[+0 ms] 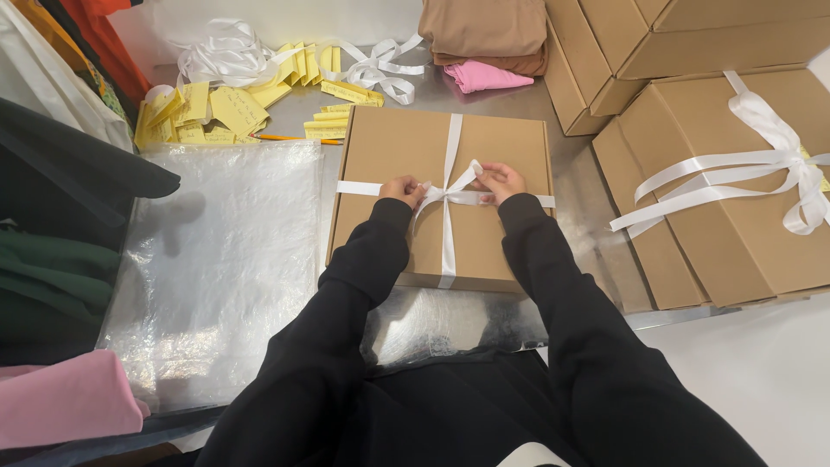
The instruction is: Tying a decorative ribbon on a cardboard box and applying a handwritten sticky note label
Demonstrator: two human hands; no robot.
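Left hand (pixel 403 188) and right hand (pixel 499 180) each pinch the white satin ribbon (pixel 448 227) crossing atop the flat brown cardboard box (pixel 385 151) mid-table; uneven pull likely slips the knot off-centre.

Gift-packing workshop: ribboned cardboard boxes (pixel 735 216), folded clothes (pixel 484 35).

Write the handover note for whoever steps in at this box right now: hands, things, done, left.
Left hand and right hand both pinch the white ribbon at the crossing on top of the flat brown box. Box lies closed on the metal table, bubble wrap to its left.
Done: ribbon wrapped crosswise.
Left: bow not yet formed; a finished bowed box sits at right.
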